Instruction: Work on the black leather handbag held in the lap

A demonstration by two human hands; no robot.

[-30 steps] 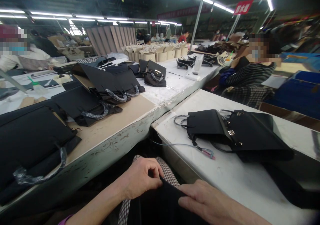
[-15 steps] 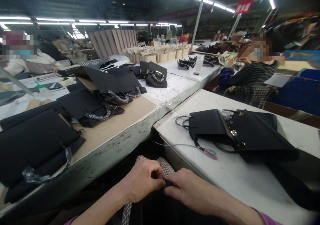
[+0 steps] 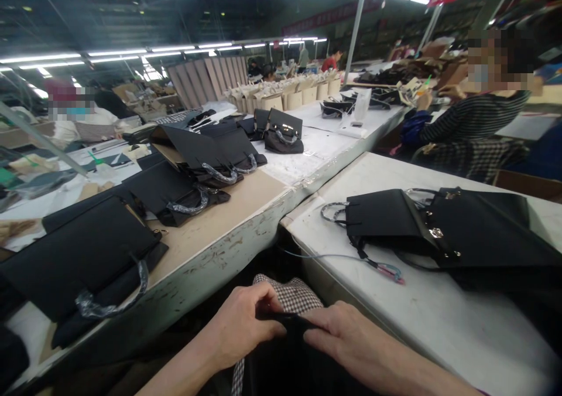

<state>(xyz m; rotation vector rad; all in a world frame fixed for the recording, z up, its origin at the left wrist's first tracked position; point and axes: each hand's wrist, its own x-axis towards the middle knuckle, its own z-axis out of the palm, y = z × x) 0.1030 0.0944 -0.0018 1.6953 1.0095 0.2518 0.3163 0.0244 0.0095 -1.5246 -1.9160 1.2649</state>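
Observation:
Low in the middle of the head view, a black bag (image 3: 292, 364) rests at my lap, its lower part lost in shadow. My left hand (image 3: 243, 325) pinches its upper edge between thumb and curled fingers. To the right, my right hand (image 3: 349, 337) grips the same edge, thumb near me and fingers on the far side. A short stretch of black edge shows between the two hands. Behind them a checked cloth (image 3: 292, 293) covers my knees.
Black handbags with wrapped handles (image 3: 94, 255) line the left bench (image 3: 246, 208). More black bags (image 3: 386, 217) lie on the right table (image 3: 333, 202), beside a thin cord with a pinkish end (image 3: 389, 272). A co-worker in a striped sleeve (image 3: 487, 115) sits beyond.
My hands have moved slightly apart along the black edge, showing more of it between them. The view has turned a little left, so the surroundings sit further right.

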